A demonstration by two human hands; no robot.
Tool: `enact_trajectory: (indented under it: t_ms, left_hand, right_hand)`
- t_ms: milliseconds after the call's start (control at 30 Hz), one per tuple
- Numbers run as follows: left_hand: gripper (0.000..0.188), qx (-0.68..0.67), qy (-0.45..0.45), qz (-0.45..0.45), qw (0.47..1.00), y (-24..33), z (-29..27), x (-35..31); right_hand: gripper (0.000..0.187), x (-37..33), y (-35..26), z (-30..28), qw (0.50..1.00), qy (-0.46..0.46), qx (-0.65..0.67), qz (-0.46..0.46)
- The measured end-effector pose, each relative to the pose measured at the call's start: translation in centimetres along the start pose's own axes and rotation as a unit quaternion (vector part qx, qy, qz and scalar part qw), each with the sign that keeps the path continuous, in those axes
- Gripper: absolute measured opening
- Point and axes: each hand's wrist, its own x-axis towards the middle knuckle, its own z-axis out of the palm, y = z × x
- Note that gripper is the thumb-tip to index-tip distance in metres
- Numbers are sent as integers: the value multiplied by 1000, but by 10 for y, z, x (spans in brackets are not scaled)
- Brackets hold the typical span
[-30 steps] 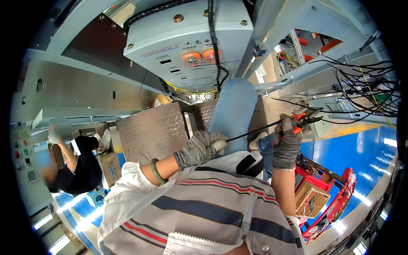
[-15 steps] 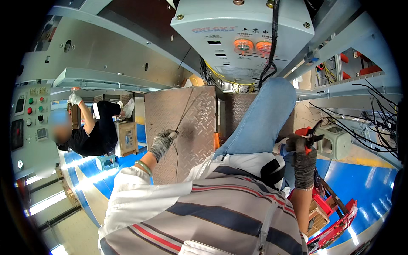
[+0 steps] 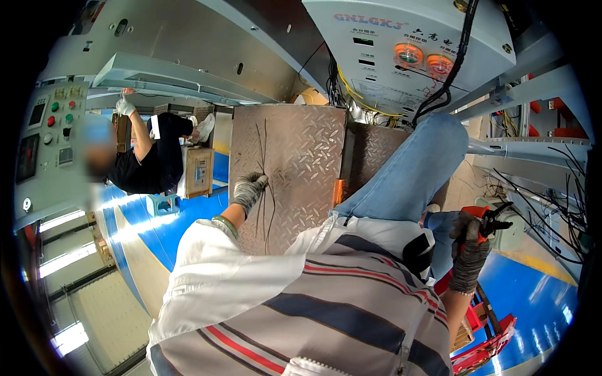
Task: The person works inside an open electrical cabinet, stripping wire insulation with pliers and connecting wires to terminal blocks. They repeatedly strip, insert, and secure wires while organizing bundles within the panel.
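Note:
My left hand (image 3: 252,190), in a grey striped work glove, pinches a few thin dark wires (image 3: 268,219) near their middle. Their ends stick out above and below the fist, over a brown checkered metal step (image 3: 307,182). On the right, my gloved right hand (image 3: 469,247) is closed around red-and-black pliers (image 3: 481,216). The dark jaws point away to the right, beside my leg; how far they are parted is hard to make out.
A pale control box (image 3: 401,37) with two orange-ringed buttons hangs ahead. Loose black wires (image 3: 552,207) spread from the frame at right, near a pale stool (image 3: 508,232). A person (image 3: 141,150) works at left by a control panel (image 3: 53,138). A red cart (image 3: 489,344) stands lower right.
My view has swung, so the surroundings sit farther right or lower in places. The wires in my left hand have turned from slanted to nearly upright. Both hands keep their hold.

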Motion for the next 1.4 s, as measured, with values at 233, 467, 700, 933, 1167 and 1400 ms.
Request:
enact_trajectory:
  t_ms: [233, 467, 700, 933, 1167, 1400]
  left_hand:
    - [23, 115, 17, 16, 993, -34, 21, -2]
    - [35, 83, 77, 69, 991, -41, 15, 33]
    - [29, 68, 76, 46, 994, 4, -18, 45]
    - [17, -149, 45, 154, 976, 148, -60, 19]
    - [19, -70, -12, 193, 979, 193, -33, -3]
    - [26, 105, -131, 172, 971, 147, 25, 34]
  right_hand:
    - [43, 0, -4, -1, 999, 26, 11, 16]
    - [44, 3, 9, -8, 1000, 3, 0, 30]
    - [42, 9, 1, 3, 999, 1, -6, 35]
    - [43, 5, -16, 44, 998, -42, -42, 33]
    - [46, 9, -30, 53, 995, -75, -54, 46]
    - [42, 1, -19, 44, 997, -67, 5, 36]
